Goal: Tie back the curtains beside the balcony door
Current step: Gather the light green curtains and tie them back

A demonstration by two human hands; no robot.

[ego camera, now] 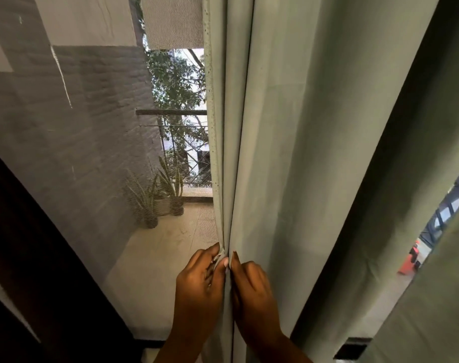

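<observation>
**A:** Where is the curtain (288, 153) held?

**B:** At its leading hem, beside the mesh door (66, 153). The left hand (199, 281) pinches that edge; the right hand (252, 284) presses the next fold, fingers curled.

**A:** Handling?

**B:** Likely soft, light and limp above the grip; gather the pleats there.

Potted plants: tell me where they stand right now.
In the head view the potted plants stand out on the balcony floor, left of centre, against the grey brick wall and just left of the green curtain edge, above the left hand.
</observation>
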